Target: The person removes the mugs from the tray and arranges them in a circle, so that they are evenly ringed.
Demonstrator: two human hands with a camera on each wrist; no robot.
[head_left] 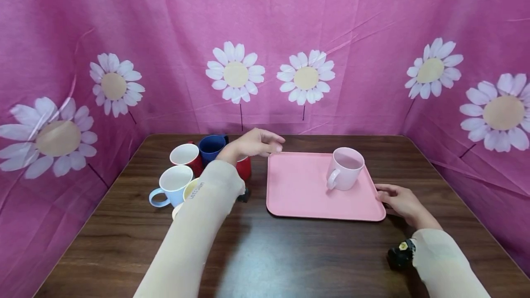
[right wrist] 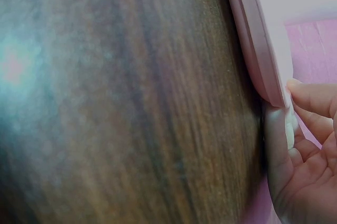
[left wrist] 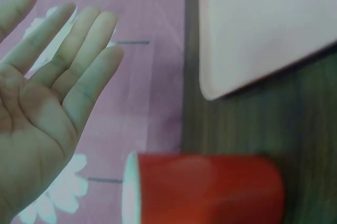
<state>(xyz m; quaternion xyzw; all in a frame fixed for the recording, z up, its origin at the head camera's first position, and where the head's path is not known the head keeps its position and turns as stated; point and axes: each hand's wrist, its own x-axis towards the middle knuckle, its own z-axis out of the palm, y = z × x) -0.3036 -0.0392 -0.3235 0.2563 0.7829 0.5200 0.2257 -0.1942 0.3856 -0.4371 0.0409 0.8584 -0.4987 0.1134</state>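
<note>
A pink rectangular tray (head_left: 296, 185) lies on the wooden table, with a pale pink mug (head_left: 349, 174) upright near its right side. My right hand (head_left: 400, 203) pinches the tray's right edge; in the right wrist view the tray's rim (right wrist: 258, 50) passes between the fingers (right wrist: 310, 95). Over the tray's far left corner, my left hand (head_left: 257, 142) hovers with fingers loosely extended and nothing in them. The left wrist view shows its palm bare, above a red mug (left wrist: 210, 187) whose inside is white.
Left of the tray stand several mugs: a dark blue mug (head_left: 212, 147), a red mug with white inside (head_left: 186, 155), a light blue mug (head_left: 175, 184) and a yellow mug (head_left: 188, 187), partly hidden by my left sleeve (head_left: 207, 220). A pink flowered curtain (head_left: 269, 22) surrounds the table.
</note>
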